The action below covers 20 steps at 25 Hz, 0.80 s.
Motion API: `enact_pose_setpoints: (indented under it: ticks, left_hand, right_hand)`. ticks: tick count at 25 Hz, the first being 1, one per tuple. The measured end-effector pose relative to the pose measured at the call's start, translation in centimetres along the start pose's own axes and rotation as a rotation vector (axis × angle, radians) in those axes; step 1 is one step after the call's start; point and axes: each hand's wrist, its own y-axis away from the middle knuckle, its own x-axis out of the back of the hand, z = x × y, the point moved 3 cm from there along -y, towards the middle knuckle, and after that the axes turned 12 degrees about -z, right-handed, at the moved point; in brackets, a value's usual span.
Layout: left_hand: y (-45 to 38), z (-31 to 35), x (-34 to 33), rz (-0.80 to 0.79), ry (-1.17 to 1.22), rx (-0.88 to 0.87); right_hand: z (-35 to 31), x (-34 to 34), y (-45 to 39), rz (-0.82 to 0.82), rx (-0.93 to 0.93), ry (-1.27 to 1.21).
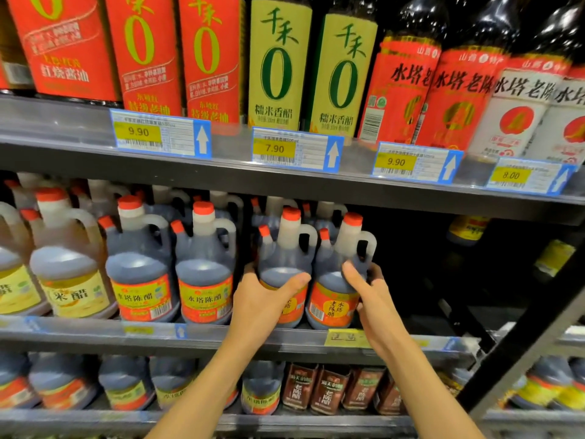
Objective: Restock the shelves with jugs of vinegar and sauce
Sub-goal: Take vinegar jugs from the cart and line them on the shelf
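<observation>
Two dark vinegar jugs with red caps and orange labels stand side by side at the front of the middle shelf (221,339). My left hand (262,299) wraps the body of the left jug (285,248), thumb across its front. My right hand (370,296) grips the right jug (335,299) from its right side, fingers on its shoulder below the handle. More jugs of the same kind stand behind and to the left (202,274).
To the right of the held jugs the middle shelf is a dark gap (427,274). The upper shelf edge with price tags (294,150) hangs just above the jug caps. A dark diagonal post (538,312) crosses at right. Bottles fill the bottom shelf (329,388).
</observation>
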Motion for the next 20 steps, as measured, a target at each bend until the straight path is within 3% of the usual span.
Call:
enact_pose_setpoints:
  ticks: [10,20]
  left_hand:
    - [0.7,0.0,1.2,0.052,-0.064,-0.024]
    - [1.1,0.1,1.7,0.037,0.027,-0.002]
  right_hand:
    - [0.2,-0.9,0.7,-0.042,0.018,0.024]
    - [0.1,-1.0,1.0,-0.065,0.008,0.056]
